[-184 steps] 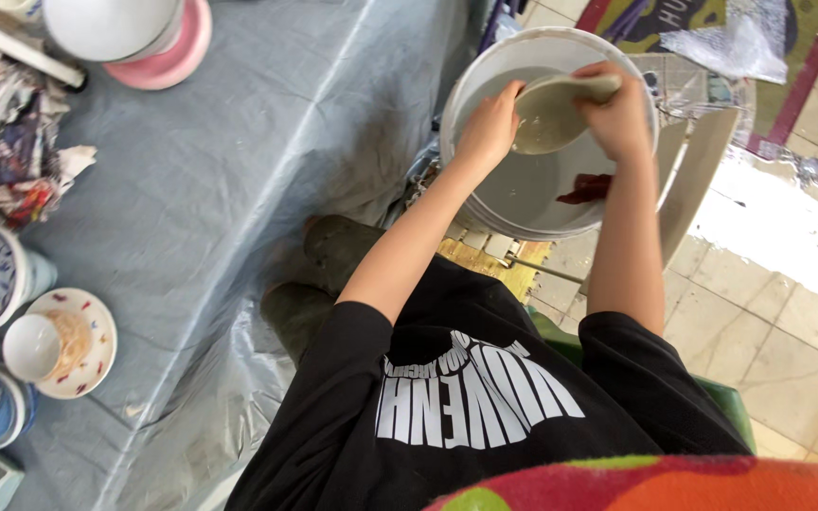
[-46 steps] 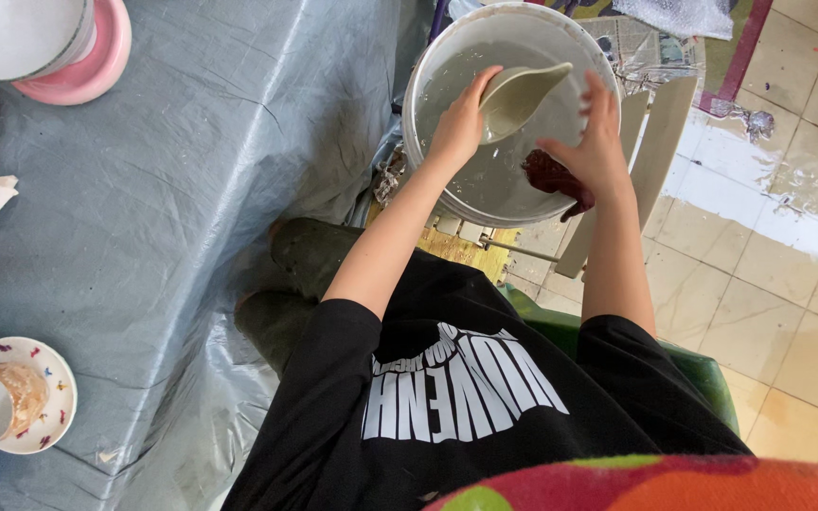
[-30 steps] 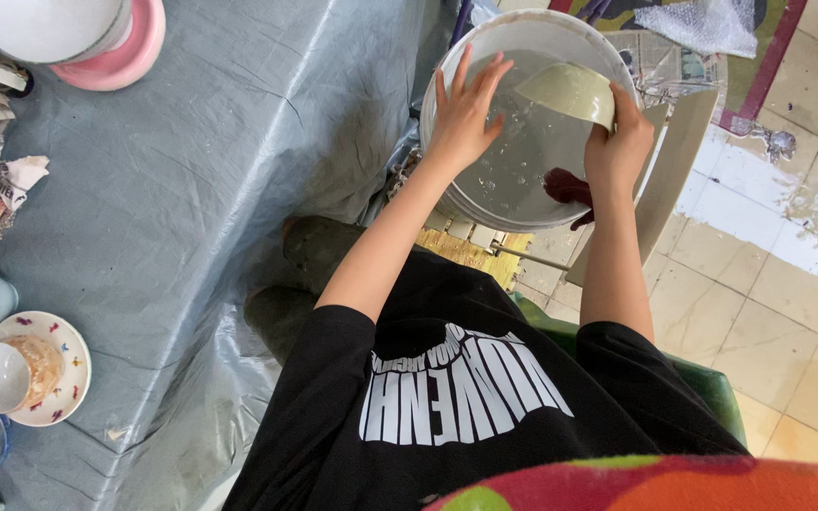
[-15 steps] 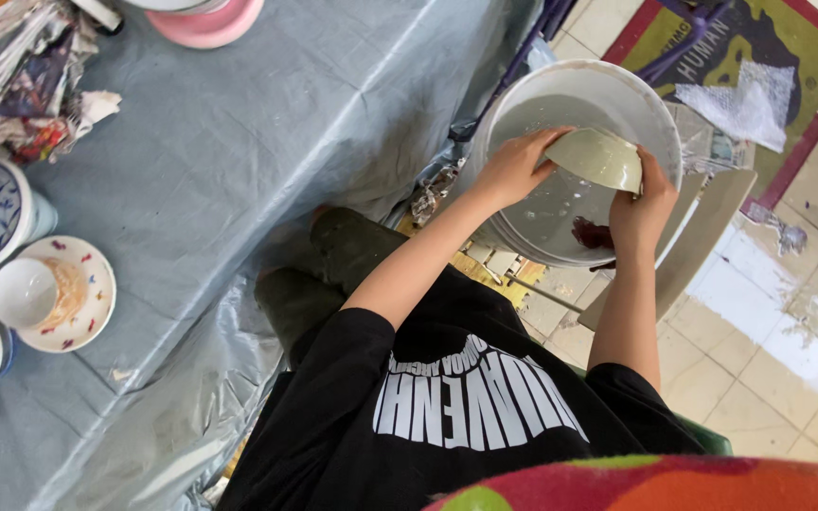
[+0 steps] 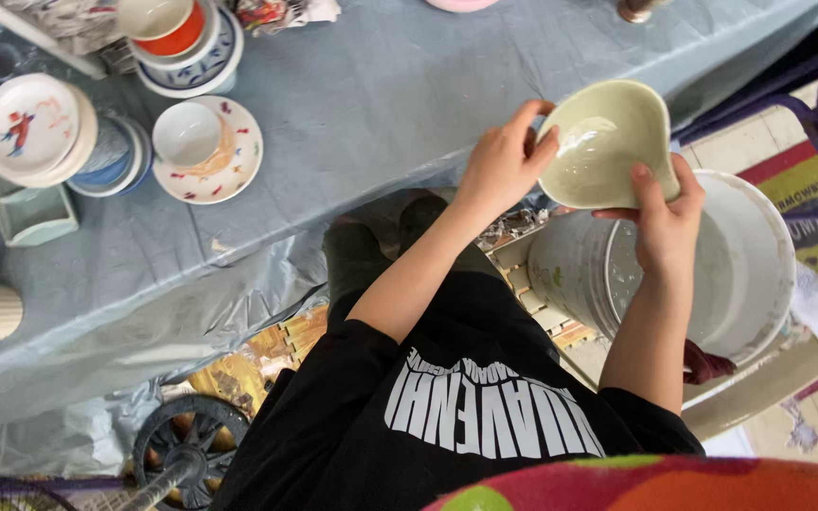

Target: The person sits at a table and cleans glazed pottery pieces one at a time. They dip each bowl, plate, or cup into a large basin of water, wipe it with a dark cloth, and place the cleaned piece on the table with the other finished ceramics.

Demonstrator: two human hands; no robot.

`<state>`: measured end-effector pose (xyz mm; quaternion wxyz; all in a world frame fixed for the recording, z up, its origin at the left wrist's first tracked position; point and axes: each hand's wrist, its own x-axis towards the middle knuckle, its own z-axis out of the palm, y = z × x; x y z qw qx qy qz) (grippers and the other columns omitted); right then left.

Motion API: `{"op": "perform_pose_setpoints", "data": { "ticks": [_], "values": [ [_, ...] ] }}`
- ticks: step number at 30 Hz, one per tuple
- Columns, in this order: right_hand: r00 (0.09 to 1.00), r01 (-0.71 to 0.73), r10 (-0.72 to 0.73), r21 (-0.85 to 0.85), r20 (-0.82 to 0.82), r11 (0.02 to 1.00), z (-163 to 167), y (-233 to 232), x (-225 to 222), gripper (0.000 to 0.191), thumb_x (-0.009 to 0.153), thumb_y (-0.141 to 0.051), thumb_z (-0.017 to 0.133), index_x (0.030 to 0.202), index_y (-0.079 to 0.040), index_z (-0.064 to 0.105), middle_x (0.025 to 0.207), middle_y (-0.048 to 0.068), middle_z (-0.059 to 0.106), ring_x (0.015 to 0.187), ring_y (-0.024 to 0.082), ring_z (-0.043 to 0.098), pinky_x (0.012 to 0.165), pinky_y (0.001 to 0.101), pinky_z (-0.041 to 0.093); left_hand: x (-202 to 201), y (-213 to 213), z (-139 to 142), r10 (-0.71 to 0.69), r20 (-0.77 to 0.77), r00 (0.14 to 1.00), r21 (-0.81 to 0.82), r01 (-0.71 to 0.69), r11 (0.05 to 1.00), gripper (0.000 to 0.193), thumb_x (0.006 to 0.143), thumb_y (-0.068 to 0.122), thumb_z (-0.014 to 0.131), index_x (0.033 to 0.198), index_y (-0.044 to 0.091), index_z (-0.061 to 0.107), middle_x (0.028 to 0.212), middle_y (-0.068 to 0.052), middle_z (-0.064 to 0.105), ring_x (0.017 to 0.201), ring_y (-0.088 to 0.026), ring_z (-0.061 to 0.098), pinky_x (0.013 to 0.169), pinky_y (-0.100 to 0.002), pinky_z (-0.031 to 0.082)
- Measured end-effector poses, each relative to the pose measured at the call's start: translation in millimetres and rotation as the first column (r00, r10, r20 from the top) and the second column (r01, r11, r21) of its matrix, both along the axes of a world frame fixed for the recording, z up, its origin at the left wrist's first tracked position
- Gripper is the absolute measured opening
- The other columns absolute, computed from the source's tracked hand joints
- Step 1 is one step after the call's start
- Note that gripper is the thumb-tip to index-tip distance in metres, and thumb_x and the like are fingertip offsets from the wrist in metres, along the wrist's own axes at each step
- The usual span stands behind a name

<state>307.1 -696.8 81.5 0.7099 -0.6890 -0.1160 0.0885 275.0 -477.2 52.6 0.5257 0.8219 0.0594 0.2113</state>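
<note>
The blue-sheeted tabletop (image 5: pixel 409 85) lies ahead of you, carrying painted plates and a cup on a saucer (image 5: pixel 207 149), with the white bucket (image 5: pixel 750 284) just beside its edge. Above the bucket's near rim you hold the pale green bowl (image 5: pixel 608 142), tilted. Your left hand (image 5: pixel 504 161) grips its left rim, your right hand (image 5: pixel 665 213) its lower right edge, fingers curled on it.

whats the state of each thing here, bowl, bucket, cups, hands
bowl: lifted clear of the bucket, tilted, wet inside
bucket: upright, open, pale liquid inside
left hand: gripping the bowl's rim
right hand: gripping the bowl's rim
cup: upright on its saucer
plates: stacked
</note>
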Motion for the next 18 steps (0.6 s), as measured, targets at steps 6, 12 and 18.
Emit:
{"op": "perform_pose_setpoints", "data": {
  "ticks": [6, 12, 18],
  "values": [
    [0.933, -0.318, 0.327, 0.08, -0.15, 0.945, -13.7, 144.6, 26.2, 0.041, 0.101, -0.014, 0.058, 0.137, 0.006, 0.055, 0.118, 0.018, 0.07, 0.095, 0.028, 0.074, 0.065, 0.0379, 0.066, -61.5, 113.5, -0.3, 0.231, 0.061, 0.971, -0.282, -0.205, 0.937, 0.033, 0.102, 0.02, 0.065, 0.132, 0.007, 0.057, 0.074, -0.004, 0.063, 0.066, -0.012, 0.063, 0.06, -0.032, 0.051],
    [0.838, -0.486, 0.484, 0.057, -0.25, 0.872, -28.2, 266.7, 37.9, 0.044, 0.098, -0.014, 0.062, 0.135, 0.009, 0.056, 0.115, 0.019, 0.069, 0.091, 0.029, 0.076, 0.063, 0.0396, 0.068, -101.9, 183.0, -35.0, 0.403, -0.022, 0.915, -0.455, -0.368, 0.811, 0.051, 0.102, 0.022, 0.061, 0.147, 0.008, 0.043, 0.102, -0.007, 0.067, 0.087, -0.014, 0.072, 0.064, -0.029, 0.061],
    [0.772, -0.596, 0.562, -0.034, -0.296, 0.802, -38.9, 345.6, 64.6, 0.043, 0.095, -0.016, 0.06, 0.13, 0.009, 0.056, 0.101, 0.023, 0.075, 0.075, 0.03, 0.08, 0.056, 0.0344, 0.066, -124.2, 217.4, -68.6, 0.455, 0.029, 0.89, -0.459, -0.393, 0.797, 0.052, 0.103, 0.017, 0.061, 0.151, 0.007, 0.043, 0.13, -0.014, 0.061, 0.107, -0.019, 0.069, 0.075, -0.033, 0.064]
  ]
}}
